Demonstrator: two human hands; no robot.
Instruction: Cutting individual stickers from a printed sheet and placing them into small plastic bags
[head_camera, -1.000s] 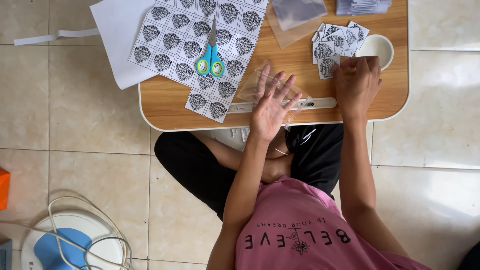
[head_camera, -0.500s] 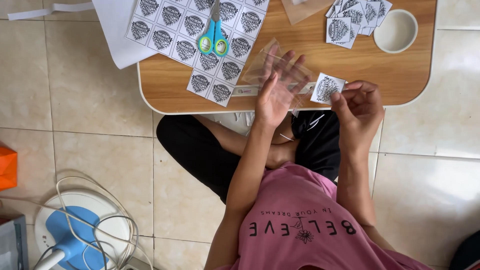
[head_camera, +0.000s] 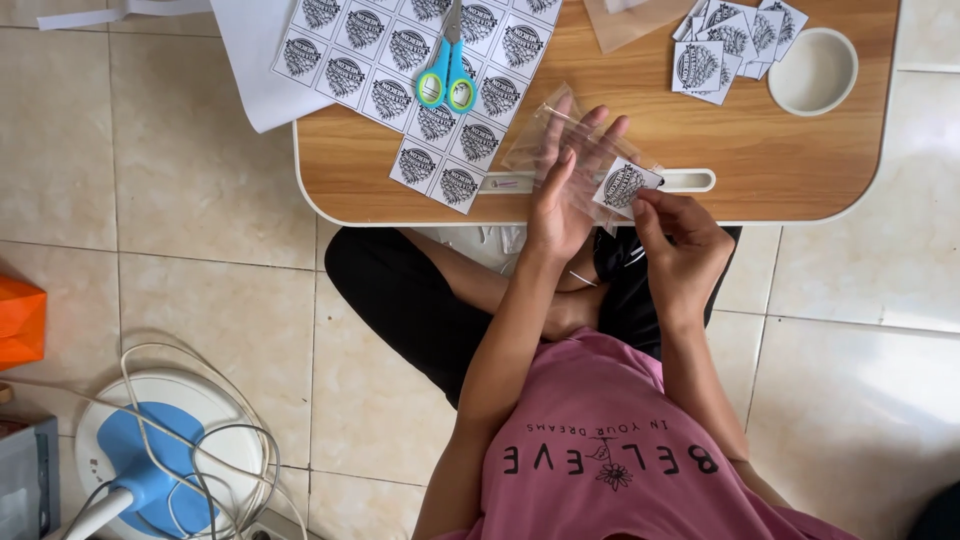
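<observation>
Nearest, at the bottom edge: pink shirt (head_camera: 610, 460) and crossed legs in black on pale floor tiles, with a blue and white fan base (head_camera: 150, 450) and its looped cord to one side.

Just past the knees, at the near edge of the table (head_camera: 780, 170): left hand (head_camera: 560, 195) spread flat, fingers long and wide, propping up a clear plastic bag (head_camera: 575, 140) from beneath. Right hand (head_camera: 685, 240) closed in a narrow pinch on a small square label (head_camera: 625, 185), printed side up, its edge right at the mouth of the bag. Label seemingly only partly in; not possible to tell how deep.

Under both hands, a white ruler (head_camera: 690, 181) lying along the table.

Further out: a sheet of uncut labels (head_camera: 400, 70) hanging over the far left corner, blue and green scissors (head_camera: 447, 80) resting on it. To the right, a small heap of cut labels (head_camera: 725, 50) beside a white round bowl (head_camera: 812, 72), and another clear bag (head_camera: 630, 20) at the far edge.

Judging by all this: cutting partly done, much of the sheet left whole; bagging in an early stage, one label going in, a heap waiting.
</observation>
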